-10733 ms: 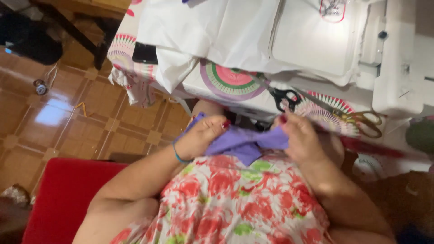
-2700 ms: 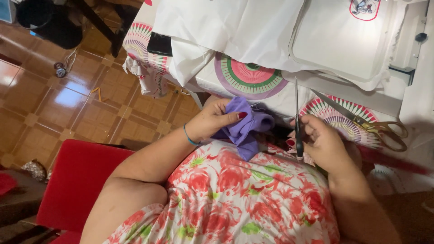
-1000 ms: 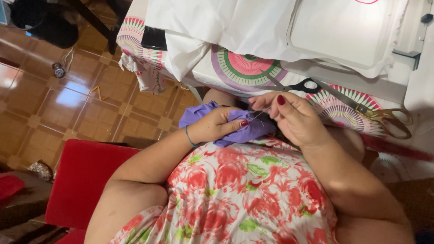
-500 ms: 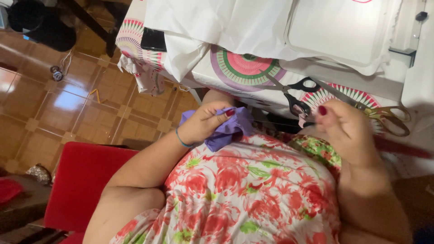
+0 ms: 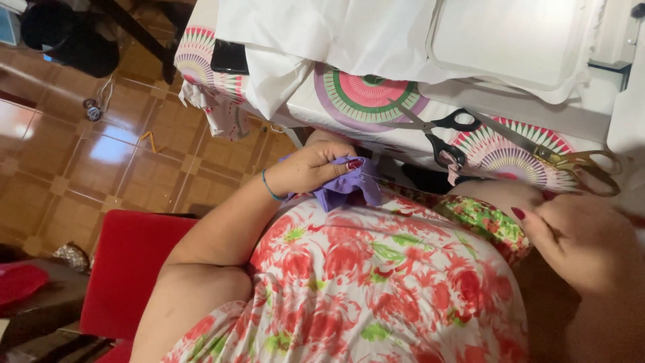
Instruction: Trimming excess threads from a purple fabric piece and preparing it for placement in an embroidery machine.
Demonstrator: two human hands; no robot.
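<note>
Purple cloth point(image 5: 346, 191) is bunched against the person's floral dress, just below the table edge point(image 5: 403, 138), and the left hand point(image 5: 312, 168) pinches it firmly between thumb and fingers. The right hand point(image 5: 581, 245) is drawn well away to the side, fingers curled together as if gripping something thin; a needle cannot be made out there, so what it grips cannot be told. A faint thread point(image 5: 443, 185) seems to run from the cloth toward that hand.

This looks like hand sewing, with a stitch being pulled through. To do it well, the pull should be steady and in line with the stitch, stopping as soon as the thread lies snug, so the cloth does not pucker. The left hand's pinch should sit right beside the stitch to hold the fabric flat.

2 pairs of scissors lie on the patterned tablecloth: a black-handled pair point(image 5: 440, 134) and, just beside it, a gold-handled pair point(image 5: 571, 161). White fabric point(image 5: 376, 33) covers the far part of the table.
</note>
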